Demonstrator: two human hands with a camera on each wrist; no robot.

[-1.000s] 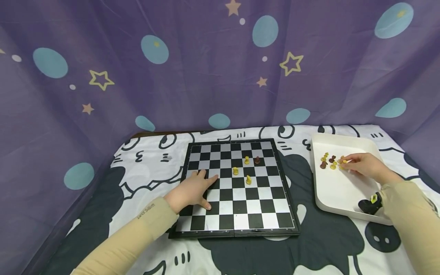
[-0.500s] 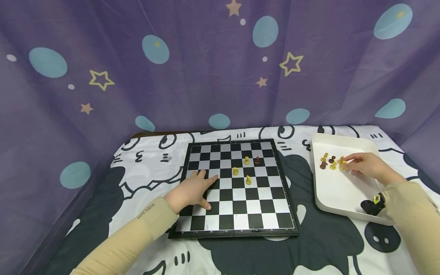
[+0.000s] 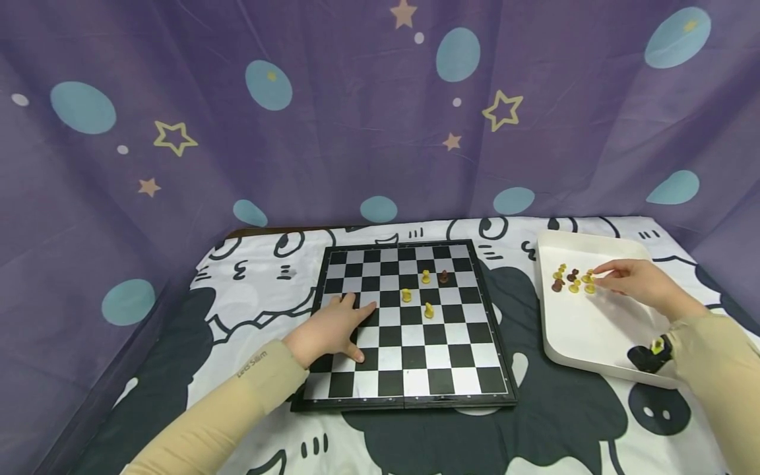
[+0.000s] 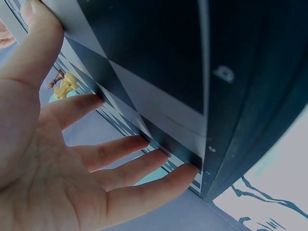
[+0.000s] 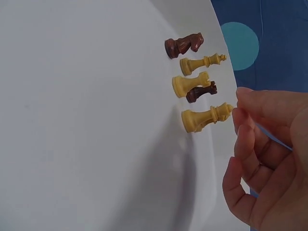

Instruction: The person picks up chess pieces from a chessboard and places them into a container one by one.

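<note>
My left hand (image 3: 332,328) lies at the left side of the black-and-white chessboard (image 3: 390,359), fingers spread and fingertips touching the squares. Several chess pieces stand on the board: a dark one (image 3: 443,277) and yellow ones, among them the nearest yellow piece (image 3: 429,310). Over the white tray (image 3: 582,336), my right hand (image 3: 638,285) has loosely bent fingers beside a yellow piece with a crown-like top (image 5: 204,118). Its fingertips are close to that top, with no piece seen between them. Also in the tray are a dark knight (image 5: 184,45), a yellow rook (image 5: 190,84) and a dark rook (image 5: 201,91).
A patterned white-and-dark cloth (image 3: 463,439) covers the table under board and tray. Behind it hangs a purple curtain (image 3: 332,152) with stars and blue spots. The tray's raised rim (image 3: 594,239) surrounds the pieces.
My right hand has drawn slightly to the right, away from the yellow pieces, which now stand free of its fingers in the tray. The left hand and the board have not moved.
</note>
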